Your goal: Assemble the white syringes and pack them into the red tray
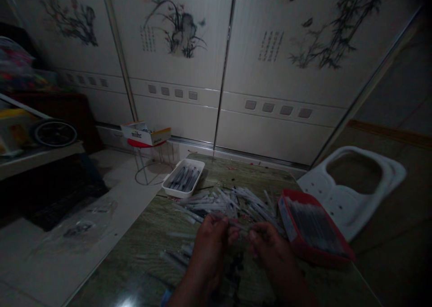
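Note:
Over the near middle of the table, my left hand (213, 237) is closed on one end of a slim, pale pen (239, 226). My right hand (269, 243) pinches the other end between thumb and fingers, so the pen lies level between both hands. Dim light hides its finer detail. Just beyond my hands spreads a loose heap of similar pale pens (216, 201). Several more pens (177, 258) lie to the left of my left wrist. Small dark pieces (236, 266), perhaps caps, are scattered between my forearms.
A white tray (180, 193) of pens stands at the table's far left. On the right, a red box (349, 255) holds many pens in rows. Behind it is a white plastic chair (357, 208). A red stool (143, 143) carries an open carton (137, 135) beyond the table.

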A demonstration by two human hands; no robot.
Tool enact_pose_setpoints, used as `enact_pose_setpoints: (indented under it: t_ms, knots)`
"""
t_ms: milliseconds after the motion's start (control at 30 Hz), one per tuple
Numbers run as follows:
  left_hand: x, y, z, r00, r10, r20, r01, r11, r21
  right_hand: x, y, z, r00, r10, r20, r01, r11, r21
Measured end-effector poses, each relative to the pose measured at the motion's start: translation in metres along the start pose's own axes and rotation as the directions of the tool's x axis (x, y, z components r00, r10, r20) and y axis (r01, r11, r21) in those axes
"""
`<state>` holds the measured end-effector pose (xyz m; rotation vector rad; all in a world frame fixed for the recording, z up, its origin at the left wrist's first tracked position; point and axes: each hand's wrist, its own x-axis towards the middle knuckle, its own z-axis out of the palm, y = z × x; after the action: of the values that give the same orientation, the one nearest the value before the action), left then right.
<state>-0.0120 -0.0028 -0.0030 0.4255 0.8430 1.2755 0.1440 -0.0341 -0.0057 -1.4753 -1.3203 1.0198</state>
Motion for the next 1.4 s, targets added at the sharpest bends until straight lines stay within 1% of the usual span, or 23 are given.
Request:
enact_pose_setpoints:
  t_ms: [67,167,233,333,400,500,600,700,867,933,1033,1100,1233,1300,1333,1400]
  knots:
    - [-0.0005,0.0004,0.0000,1.000,-0.005,0.003,0.005,1.000,0.003,-0.0001,0.0004,-0.0004,1.000,-0.004,-0.004,0.004,1.000,-0.021]
    - [-0.0008,0.0005,-0.0006,0.999,-0.018,0.038,0.017,0.999,0.035,-0.0007,0.0021,-0.0009,0.999,0.017,0.051,-0.014,0.999,-0.041]
    - [-0.0003,0.0002,-0.0010,0.999,-0.019,0.043,0.017,0.999,0.037,-0.0007,0.0033,-0.0006,0.997,0.040,0.067,-0.039,0.999,-0.017]
    - [0.0004,0.0003,-0.0013,0.999,-0.006,0.037,0.005,1.000,0.027,-0.0001,0.0037,-0.0002,0.998,0.037,0.043,-0.037,0.999,0.009]
    - [0.0002,0.0011,-0.0009,1.000,0.005,0.026,-0.006,0.999,0.032,0.0000,0.0023,-0.0005,1.000,0.008,0.025,-0.007,1.000,-0.005]
    - [-0.0017,0.0029,0.0004,1.000,0.005,0.021,-0.006,0.999,0.040,-0.0007,-0.0008,-0.0017,0.999,-0.022,0.035,0.023,0.999,-0.033]
    - [-0.0036,0.0036,0.0017,0.999,-0.003,0.043,0.002,0.999,0.042,-0.0015,-0.0015,-0.0025,0.998,0.007,0.066,-0.005,1.000,-0.028]
    - [-0.0029,0.0027,0.0017,0.999,-0.002,0.040,0.001,0.999,0.044,-0.0011,0.0015,-0.0029,0.997,0.027,0.067,-0.025,0.999,-0.027]
    - [-0.0008,0.0017,0.0003,1.000,0.016,0.017,-0.017,0.998,0.056,0.0005,0.0039,-0.0049,0.999,-0.041,0.036,0.042,0.998,-0.044]
    - [-0.0013,0.0023,0.0005,0.999,0.014,0.030,-0.016,0.998,0.060,0.0000,0.0022,-0.0052,0.998,-0.040,0.058,0.042,0.998,-0.044]
    - [-0.0018,0.0028,0.0008,0.999,0.014,0.050,-0.017,0.999,0.051,-0.0016,0.0001,-0.0042,0.994,-0.005,0.106,0.008,1.000,-0.022]
    - [-0.0012,0.0022,0.0003,0.999,0.011,0.050,-0.014,0.999,0.048,-0.0022,0.0003,-0.0033,0.993,0.004,0.116,-0.002,1.000,-0.014]
    - [-0.0003,0.0010,-0.0015,0.999,0.007,0.038,-0.009,0.999,0.053,-0.0023,0.0007,-0.0031,0.993,-0.063,0.101,0.065,0.998,-0.017]
    - [-0.0015,0.0017,-0.0015,0.999,0.005,0.049,-0.007,0.998,0.057,-0.0028,-0.0005,-0.0032,0.991,-0.093,0.101,0.096,0.995,-0.027]
    - [-0.0023,0.0024,-0.0011,0.998,0.006,0.062,-0.010,0.998,0.059,-0.0032,-0.0011,-0.0031,0.991,-0.091,0.094,0.093,0.995,-0.020]
    - [-0.0039,0.0040,0.0001,0.996,0.018,0.090,-0.024,0.998,0.065,-0.0040,-0.0015,-0.0024,0.997,-0.030,0.075,0.028,0.999,0.025]
